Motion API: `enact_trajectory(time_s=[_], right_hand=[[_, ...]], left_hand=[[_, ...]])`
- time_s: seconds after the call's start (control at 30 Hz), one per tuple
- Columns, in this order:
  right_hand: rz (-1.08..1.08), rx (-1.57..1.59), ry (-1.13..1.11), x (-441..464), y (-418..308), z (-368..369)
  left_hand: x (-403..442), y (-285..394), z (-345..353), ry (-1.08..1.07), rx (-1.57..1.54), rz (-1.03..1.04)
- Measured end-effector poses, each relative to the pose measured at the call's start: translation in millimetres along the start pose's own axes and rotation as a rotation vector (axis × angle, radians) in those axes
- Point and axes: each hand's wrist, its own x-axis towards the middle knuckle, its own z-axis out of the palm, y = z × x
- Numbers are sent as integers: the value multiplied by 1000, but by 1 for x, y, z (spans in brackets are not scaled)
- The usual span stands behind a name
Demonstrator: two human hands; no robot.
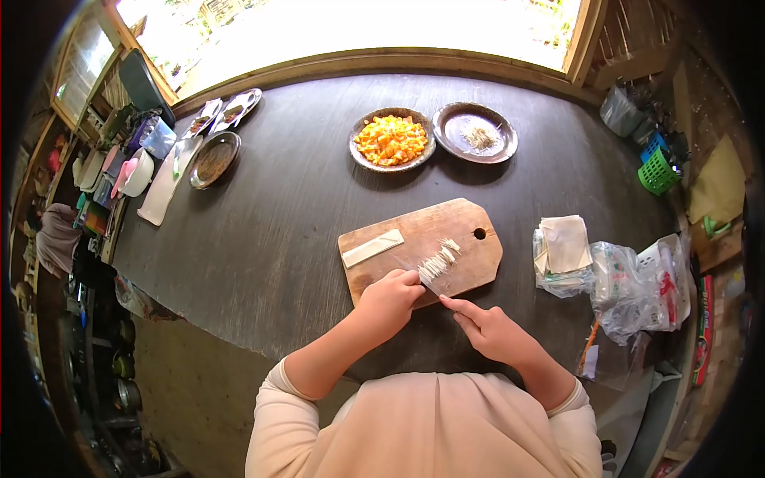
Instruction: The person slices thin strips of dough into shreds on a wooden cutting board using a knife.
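Note:
A wooden cutting board (470, 271) with a hole at one end lies in front of me. My right hand (486, 327) is closed around a knife (432, 288), its blade angled down to the board and its handle mostly hidden. Just left of the blade, my left hand (390, 299) presses its curled fingers onto a pale wrapper strip, largely covered by them. Thin cut shreds (438, 261) lie in a row beyond the blade. A folded wrapper strip (373, 248) rests whole on the board's left side.
Behind the board stand a plate of orange diced pieces (390, 140) and a plate with pale shreds (480, 137). Right of it are stacked square wrappers (566, 242), plastic bags (629, 283) and a green basket (658, 171). A dark dish (215, 159) sits far left.

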Motion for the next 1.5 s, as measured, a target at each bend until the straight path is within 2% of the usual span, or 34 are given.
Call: enact_trajectory(time_s=[1.5], right_hand=[[45, 23, -29, 1, -1, -2]], left_hand=[[2, -2, -1, 38, -43, 4]])
